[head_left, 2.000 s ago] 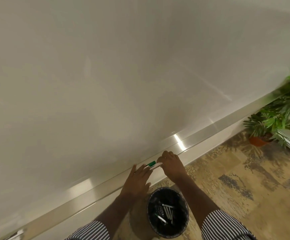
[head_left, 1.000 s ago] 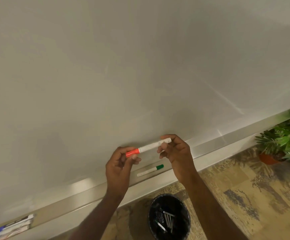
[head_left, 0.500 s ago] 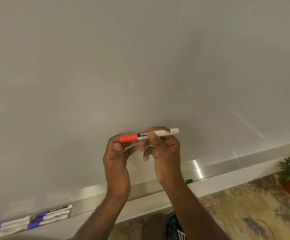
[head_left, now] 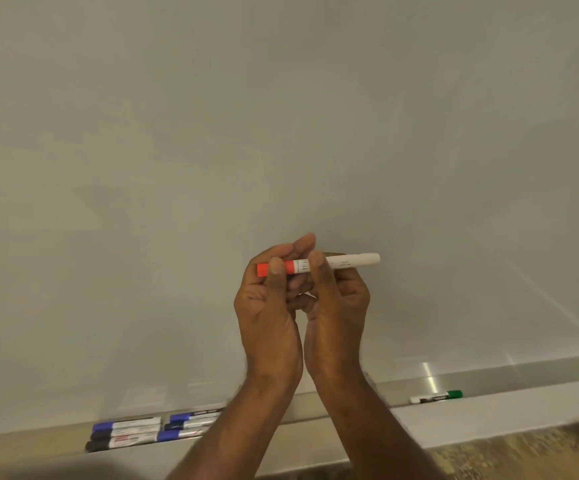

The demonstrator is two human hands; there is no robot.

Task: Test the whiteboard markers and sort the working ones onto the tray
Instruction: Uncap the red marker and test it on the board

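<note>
Here the white-barrelled whiteboard marker with its orange-red cap [head_left: 319,265] lies level; the left hand [head_left: 270,299] pinches the cap end, the right hand [head_left: 336,299] grips the barrel, fingers clenched.

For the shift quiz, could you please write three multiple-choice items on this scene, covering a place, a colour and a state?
1. Where does the green marker lie?
A. on the tray, right of the hands
B. in a hand
C. on the floor

2. What colour is the held marker's cap?
A. blue
B. black
C. orange-red

3. Is that cap on?
A. off, tip on the board
B. on, pinched by the left hand
C. off, lying on the tray

Answers: A, it rests on the ledge; C, the cap shows beside the thumb; B, the right hand grips the barrel, cap seated.
</note>
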